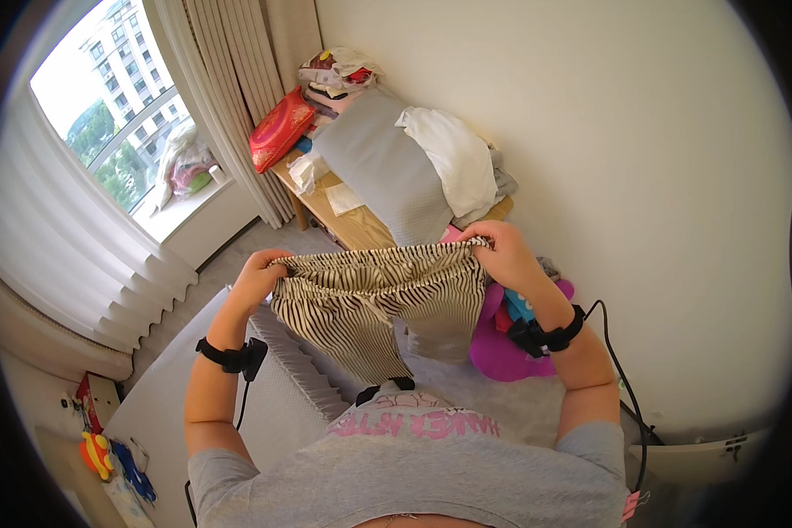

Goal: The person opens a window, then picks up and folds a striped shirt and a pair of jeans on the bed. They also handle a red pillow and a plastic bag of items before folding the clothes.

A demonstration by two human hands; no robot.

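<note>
A pair of black-and-cream striped trousers (pixel 343 317) hangs stretched out in front of me, waistband up and gathered, with a drawstring at the middle. My left hand (pixel 260 277) is closed on the left end of the waistband. At the opposite end, my right hand (pixel 500 253) grips the waistband between thumb and fingers. The waist opening gapes between the two hands, and the legs dangle below. The lower ends of the legs are partly hidden by my shirt. Black straps with small devices and cables sit on both my forearms.
Beyond the trousers, a wooden table (pixel 361 227) bears a grey blanket (pixel 383 154), a white cloth (pixel 449 158), a red packet (pixel 282 130) and piled clothes. A bed (pixel 176 387) lies to my left. A purple container (pixel 510 361) with clothes stands at right, below my right forearm.
</note>
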